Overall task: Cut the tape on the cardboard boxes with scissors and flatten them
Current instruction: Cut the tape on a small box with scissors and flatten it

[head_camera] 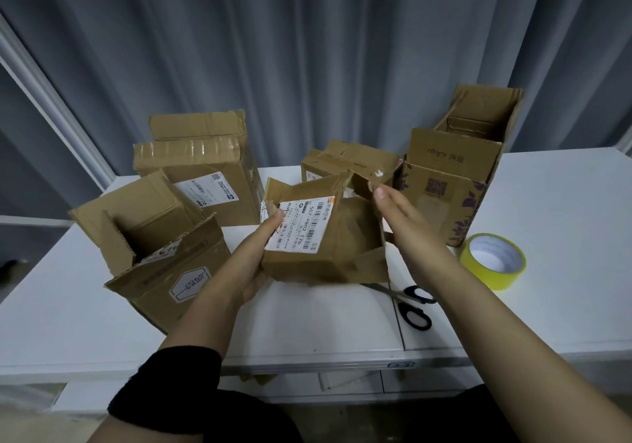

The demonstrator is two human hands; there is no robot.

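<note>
A small open cardboard box [328,254] with a white shipping label is held above the white table [307,319]. My left hand [254,258] grips its left side, thumb across the label. My right hand [396,213] lies with straight fingers against the box's right flap. Black-handled scissors [410,302] lie on the table just right of the box, partly hidden under it. Nothing is in my right hand.
An open box [160,254] lies at the left, a taped box [201,169] stands behind it, a small box [345,162] sits at the back centre, and a tall printed box [451,176] stands at the right. A yellow tape roll [492,261] sits at the right.
</note>
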